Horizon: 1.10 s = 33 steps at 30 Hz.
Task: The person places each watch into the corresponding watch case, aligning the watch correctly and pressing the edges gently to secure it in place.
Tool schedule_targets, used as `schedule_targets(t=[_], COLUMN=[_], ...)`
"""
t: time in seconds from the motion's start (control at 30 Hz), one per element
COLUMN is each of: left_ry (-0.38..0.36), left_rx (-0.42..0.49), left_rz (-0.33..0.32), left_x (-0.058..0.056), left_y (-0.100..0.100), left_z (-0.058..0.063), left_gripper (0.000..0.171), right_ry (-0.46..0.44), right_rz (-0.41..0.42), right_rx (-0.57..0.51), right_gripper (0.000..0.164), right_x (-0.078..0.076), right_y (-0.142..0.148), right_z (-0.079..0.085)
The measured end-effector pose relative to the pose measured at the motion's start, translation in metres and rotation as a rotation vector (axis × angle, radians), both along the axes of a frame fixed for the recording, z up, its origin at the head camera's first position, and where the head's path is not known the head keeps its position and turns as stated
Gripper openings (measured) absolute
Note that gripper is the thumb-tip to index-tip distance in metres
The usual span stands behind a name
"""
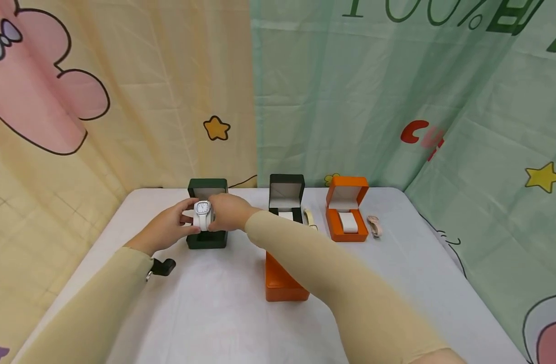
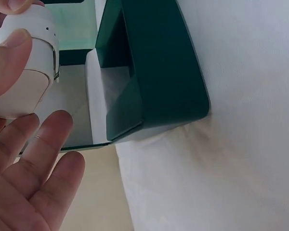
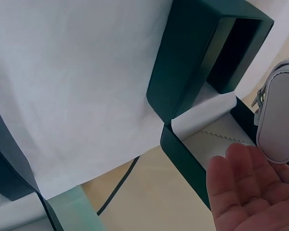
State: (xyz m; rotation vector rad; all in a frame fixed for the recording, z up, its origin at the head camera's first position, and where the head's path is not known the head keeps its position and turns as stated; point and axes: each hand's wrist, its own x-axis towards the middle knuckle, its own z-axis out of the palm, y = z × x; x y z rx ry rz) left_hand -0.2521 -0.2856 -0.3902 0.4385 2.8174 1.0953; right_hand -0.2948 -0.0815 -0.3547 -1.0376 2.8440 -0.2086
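Observation:
A white wristwatch (image 1: 202, 208) with a square-looking face is wrapped round a white cushion (image 2: 19, 94). The left hand (image 1: 166, 227) grips it from the left, its thumb across the strap in the left wrist view while the lower fingers spread out. From the other side the right hand (image 1: 230, 210) pinches the watch and cushion; in the right wrist view several of its fingers (image 3: 236, 183) extend below the cushion, its thumb out of that frame. Both hands hold the watch over an open green box (image 1: 206, 241), whose lid stands up with a pale lining.
A dark open box (image 1: 286, 189) with a white cushion stands mid-table, a cream-strapped watch (image 1: 309, 217) beside it. An open orange box (image 1: 351, 236) and a pinkish watch (image 1: 374, 226) stand to the right. The right sleeve partly covers a closed orange box (image 1: 287, 293).

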Motion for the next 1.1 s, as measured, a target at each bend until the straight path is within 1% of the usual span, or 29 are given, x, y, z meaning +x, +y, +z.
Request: schedule_targets(t=[0.17, 0.33, 0.57, 0.67, 0.8, 0.93, 1.1], left_ry=[-0.032, -0.073, -0.112, -0.133, -0.141, -0.126, -0.129], left_rx=[-0.026, -0.082, -0.093, -0.097, -0.091, -0.084, -0.107], left_rz=[0.014, 0.032, 0.032, 0.034, 0.035, 0.025, 0.025], left_x=[-0.006, -0.011, -0.013, -0.014, -0.015, -0.015, -0.014], left_y=[0.000, 0.002, 0.002, 0.002, 0.002, 0.001, 0.003], left_z=[-0.006, -0.009, -0.013, -0.016, -0.020, -0.022, -0.022], left_gripper=[0.079, 0.082, 0.083, 0.082, 0.082, 0.081, 0.081], right_ry=[-0.005, -0.017, -0.037, -0.040, -0.031, -0.030, -0.032], right_rz=[-0.016, -0.036, -0.054, -0.066, -0.064, -0.058, -0.061], right_rx=[0.017, 0.043, 0.066, 0.094, 0.122, 0.125, 0.139], right_gripper=[0.039, 0.040, 0.041, 0.041, 0.042, 0.043, 0.046], right_x=[-0.004, -0.005, -0.007, -0.008, -0.009, -0.009, -0.012], right_y=[-0.004, -0.006, -0.011, -0.013, -0.014, -0.014, -0.015], right_z=[-0.004, -0.007, -0.013, -0.016, -0.019, -0.020, -0.025])
